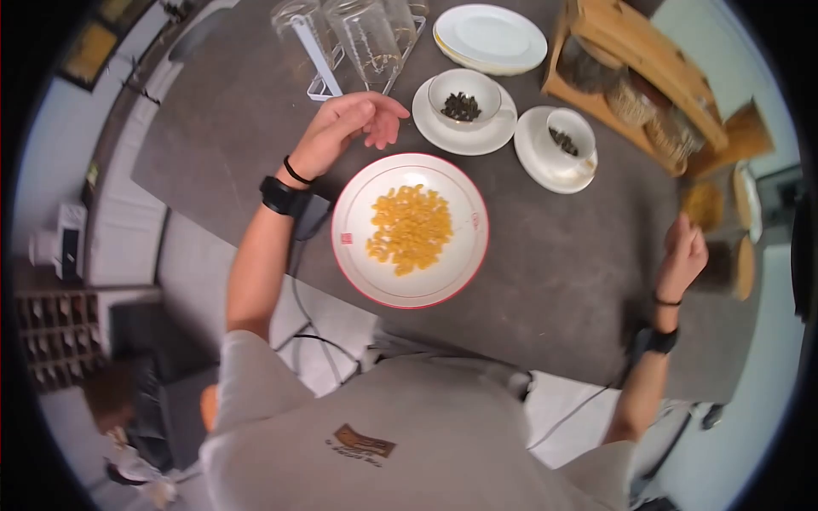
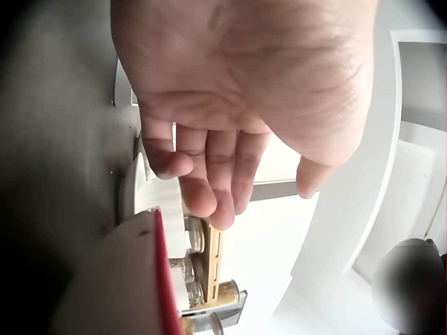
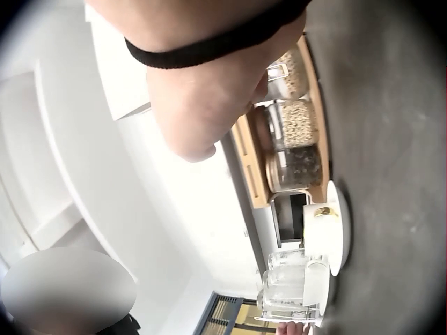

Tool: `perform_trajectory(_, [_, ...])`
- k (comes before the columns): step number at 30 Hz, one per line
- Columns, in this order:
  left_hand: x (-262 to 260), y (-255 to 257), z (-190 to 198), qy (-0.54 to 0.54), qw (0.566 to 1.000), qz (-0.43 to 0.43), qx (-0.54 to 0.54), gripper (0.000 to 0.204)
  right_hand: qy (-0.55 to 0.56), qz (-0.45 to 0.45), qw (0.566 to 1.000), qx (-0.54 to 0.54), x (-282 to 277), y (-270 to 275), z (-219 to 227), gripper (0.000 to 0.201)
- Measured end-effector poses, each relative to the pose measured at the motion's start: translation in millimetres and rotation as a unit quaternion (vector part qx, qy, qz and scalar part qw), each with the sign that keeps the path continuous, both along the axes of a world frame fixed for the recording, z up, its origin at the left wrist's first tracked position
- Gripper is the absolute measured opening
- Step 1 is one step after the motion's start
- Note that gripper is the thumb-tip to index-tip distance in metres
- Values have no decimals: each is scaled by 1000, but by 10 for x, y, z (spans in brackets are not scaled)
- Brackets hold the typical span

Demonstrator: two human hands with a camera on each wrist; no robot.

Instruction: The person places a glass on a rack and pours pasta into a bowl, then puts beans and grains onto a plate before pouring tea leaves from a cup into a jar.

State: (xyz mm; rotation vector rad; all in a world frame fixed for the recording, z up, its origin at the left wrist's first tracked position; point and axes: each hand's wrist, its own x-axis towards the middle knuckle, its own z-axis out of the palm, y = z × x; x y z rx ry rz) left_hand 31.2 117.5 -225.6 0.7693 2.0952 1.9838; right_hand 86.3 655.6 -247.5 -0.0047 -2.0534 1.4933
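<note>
My left hand (image 1: 351, 126) is held over the table between the glasses and the plate, its fingers relaxed and nothing in its palm. Just below it lies a white plate (image 1: 349, 264) with a red rim, holding a heap of small yellow pasta-like pieces (image 1: 411, 228). A white teacup (image 1: 490, 89) with dark dried leaves stands on its saucer (image 1: 447, 140), right of the left hand's fingertips. At the far right is my right hand (image 1: 682, 260), loosely curled, beside a jar of yellow contents (image 1: 704, 204). Nothing shows in its grasp.
Upturned glasses (image 1: 365, 38) stand in a white wire rack (image 1: 317, 55) at the back. Stacked plates (image 1: 490, 38), a second teacup (image 1: 575, 128) and a wooden rack (image 1: 699, 94) of jars line the far side. A brown-lidded jar (image 1: 741, 268) stands at the right.
</note>
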Motion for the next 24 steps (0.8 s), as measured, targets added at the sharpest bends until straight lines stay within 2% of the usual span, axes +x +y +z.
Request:
perform_trajectory(2, [10, 31, 9, 5, 1000, 1, -14, 64, -44, -26, 993, 109, 0, 100, -81, 50])
perform_trajectory(5, [18, 33, -16, -2, 1000, -3, -19, 66, -112, 14, 993, -24, -103, 91, -181, 47])
perform_trajectory(8, [25, 48, -12, 1, 1000, -5, -18, 67, -141, 68, 984, -89, -156, 143, -181, 47])
perform_trajectory(12, [4, 28, -36, -3, 1000, -4, -22, 69, -154, 88, 981, -83, -141, 164, -230, 47])
perform_trajectory(24, [-23, 27, -91, -8, 1000, -19, 13, 60, -167, 66, 982, -58, -139, 113, -200, 49])
